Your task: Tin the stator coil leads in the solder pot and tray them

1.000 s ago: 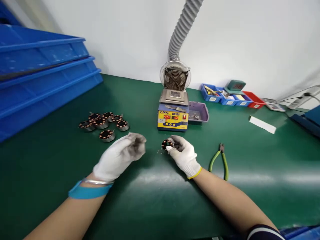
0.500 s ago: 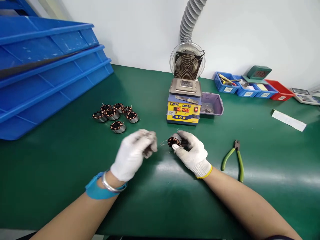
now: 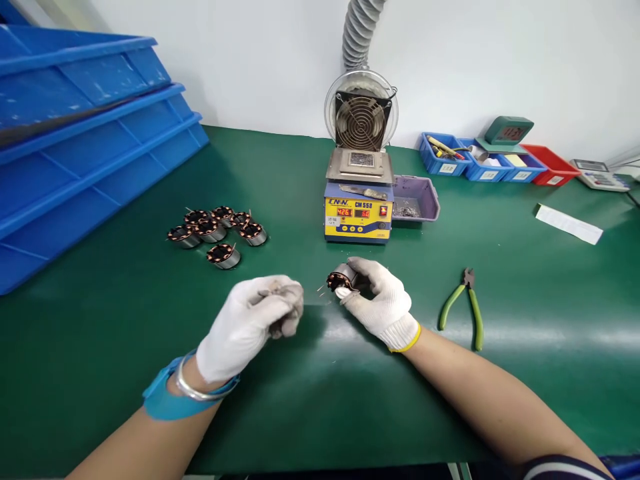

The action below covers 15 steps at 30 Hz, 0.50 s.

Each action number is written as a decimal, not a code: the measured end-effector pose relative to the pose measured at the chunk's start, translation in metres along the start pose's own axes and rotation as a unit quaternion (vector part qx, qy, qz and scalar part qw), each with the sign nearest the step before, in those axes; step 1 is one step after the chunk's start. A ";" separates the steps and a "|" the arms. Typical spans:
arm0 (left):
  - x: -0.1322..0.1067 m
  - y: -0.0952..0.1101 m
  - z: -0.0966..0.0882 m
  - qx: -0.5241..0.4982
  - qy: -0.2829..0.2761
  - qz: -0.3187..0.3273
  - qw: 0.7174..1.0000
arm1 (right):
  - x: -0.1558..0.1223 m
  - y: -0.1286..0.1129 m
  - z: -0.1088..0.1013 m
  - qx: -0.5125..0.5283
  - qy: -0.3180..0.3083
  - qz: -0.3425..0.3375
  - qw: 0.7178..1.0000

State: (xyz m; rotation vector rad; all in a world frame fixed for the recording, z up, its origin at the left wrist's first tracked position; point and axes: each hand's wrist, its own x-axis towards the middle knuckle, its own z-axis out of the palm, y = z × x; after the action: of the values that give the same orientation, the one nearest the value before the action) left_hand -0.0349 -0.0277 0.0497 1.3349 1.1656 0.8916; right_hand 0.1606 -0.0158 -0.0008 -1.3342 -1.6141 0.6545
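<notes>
My right hand (image 3: pixel 377 297), in a white glove with a yellow cuff edge, grips a motor stator (image 3: pixel 343 276) by its side. The stator is tilted, its copper-wound face turned left, and thin wire ends stick out from it. To its left, my gloved left hand (image 3: pixel 257 320) is held closed over the mat, apart from the stator. Its fingertips are curled and slightly blurred, so I cannot see whether anything is between them. Beyond that hand stands a single stator (image 3: pixel 223 256), with a cluster of several more stators (image 3: pixel 210 231) behind it.
A yellow-and-blue solder pot (image 3: pixel 357 217) with a fan (image 3: pixel 361 124) stands behind my hands, a purple tray (image 3: pixel 430 200) beside it. Green-handled cutters (image 3: pixel 467 293) and a paper strip (image 3: pixel 569 224) lie right. Blue crates (image 3: pixel 100 153) are stacked left; small blue bins (image 3: pixel 445 163) line the wall.
My left hand has drawn a little left and down, away from the stator. My right hand still holds the stator. The whole view has shifted slightly.
</notes>
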 end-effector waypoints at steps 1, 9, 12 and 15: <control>0.002 -0.002 0.000 0.005 0.034 0.020 0.999 | 0.001 0.000 0.000 0.004 0.005 0.001 1.000; 0.003 -0.011 0.024 0.166 0.036 0.017 0.985 | -0.002 -0.001 -0.002 -0.034 -0.014 -0.046 0.998; -0.005 -0.009 0.017 0.109 0.120 0.070 0.984 | 0.009 -0.005 -0.017 -0.072 -0.005 -0.101 0.992; -0.006 -0.016 0.017 0.116 0.133 0.140 0.974 | 0.050 -0.017 -0.044 -0.157 0.024 -0.143 0.977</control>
State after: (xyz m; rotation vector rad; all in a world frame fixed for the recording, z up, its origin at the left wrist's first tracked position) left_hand -0.0226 -0.0392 0.0330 1.6349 1.3394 1.1938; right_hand 0.1923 0.0210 0.0485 -1.2887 -1.8794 0.1972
